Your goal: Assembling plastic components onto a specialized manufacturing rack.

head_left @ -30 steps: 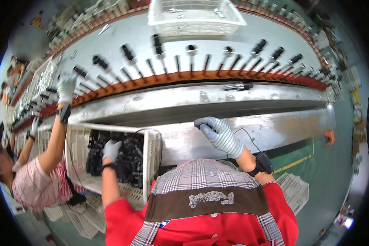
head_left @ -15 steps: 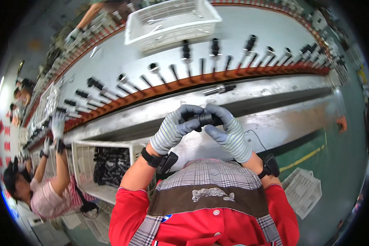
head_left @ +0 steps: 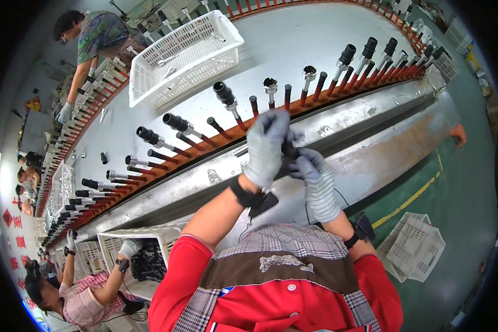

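Observation:
In front of my chest, a short black cylindrical part sits between my two gloved hands, partly hidden and blurred. My left hand is raised over the metal ledge, its fingers curled against the upper end of the part. Lower and to the right, my right hand pinches the part with thumb and fingers. Both gloves are pale with stripes and grey fingertips. Just left of my left hand, a silver piece shows on the ledge; the rest is hidden.
Beyond the ledge runs a curved brown rail with upright red pegs, many carrying silver-and-black socket-like parts. A white basket stands on the table. Black parts fill a crate at left, where a co-worker reaches in. White baskets lie at right.
My left hand has risen and turned, and the right hand has shifted slightly lower. The view has swung, moving the rail and basket leftward. The left co-worker's hand has reached to the crate.

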Available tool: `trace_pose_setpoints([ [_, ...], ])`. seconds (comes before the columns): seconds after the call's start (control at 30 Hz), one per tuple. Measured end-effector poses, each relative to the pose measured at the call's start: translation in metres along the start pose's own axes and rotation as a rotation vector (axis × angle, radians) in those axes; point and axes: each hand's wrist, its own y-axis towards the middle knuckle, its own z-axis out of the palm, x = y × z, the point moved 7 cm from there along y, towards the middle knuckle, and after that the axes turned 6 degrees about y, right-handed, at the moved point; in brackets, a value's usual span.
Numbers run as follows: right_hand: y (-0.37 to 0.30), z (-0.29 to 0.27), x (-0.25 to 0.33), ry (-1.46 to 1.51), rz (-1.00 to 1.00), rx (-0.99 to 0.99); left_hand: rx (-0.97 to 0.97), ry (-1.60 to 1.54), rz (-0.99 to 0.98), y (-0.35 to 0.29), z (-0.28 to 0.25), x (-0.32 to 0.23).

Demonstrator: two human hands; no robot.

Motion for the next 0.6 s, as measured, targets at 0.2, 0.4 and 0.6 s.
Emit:
trace_pose_setpoints([
  [0.2,0.03,-0.069,0.016,-0.03,0.048,-0.132,-0.085,0.091,0.422,0.112,0.046,-0.051],
  [0.4,0.049,-0.118,0.02,-0.024,0.084,-0.169,-0.094,0.238,0.332,0.156,0.068,-0.009],
  [0.6,0.091,-0.15,0.041,-0.149,0.035,-0.215,-0.085,0.424,0.54,0.165,0.067,0.005],
])
